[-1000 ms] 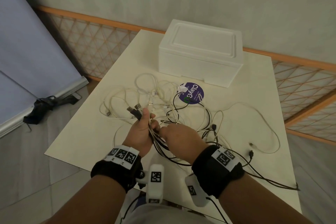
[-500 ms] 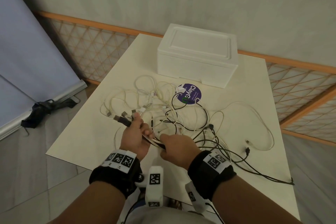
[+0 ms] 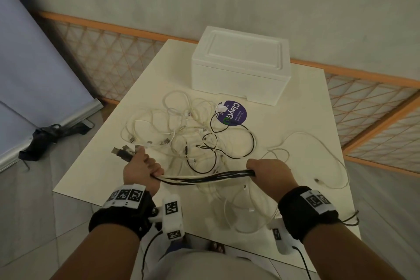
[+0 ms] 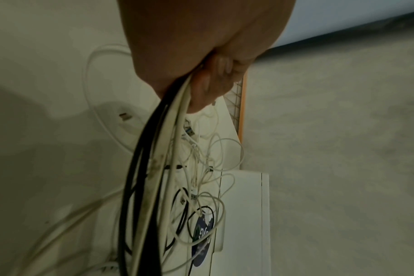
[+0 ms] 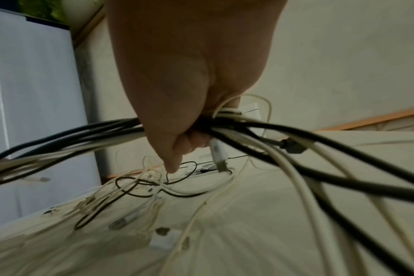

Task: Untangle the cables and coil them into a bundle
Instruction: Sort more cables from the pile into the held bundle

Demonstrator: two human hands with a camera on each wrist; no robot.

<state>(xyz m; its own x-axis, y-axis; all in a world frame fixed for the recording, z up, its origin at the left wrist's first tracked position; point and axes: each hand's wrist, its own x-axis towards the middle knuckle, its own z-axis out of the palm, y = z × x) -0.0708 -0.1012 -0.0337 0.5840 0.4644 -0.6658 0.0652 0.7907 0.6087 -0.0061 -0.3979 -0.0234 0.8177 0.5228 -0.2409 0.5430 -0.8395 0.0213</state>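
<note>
Black and white cables (image 3: 205, 177), gathered into one strand, stretch crosswise in front of the white foam box (image 3: 241, 68), left hand (image 3: 141, 169) clenched round the plug end, right hand (image 3: 270, 171) clenched further along; loose tangle (image 3: 200, 136) lies between strand and box, nearer the right hand

Box (image 3: 241, 70) at table (image 3: 295, 125) rear, sticker (image 3: 236, 114) before it, cable tangle (image 3: 193, 134) nearer centre.
</note>
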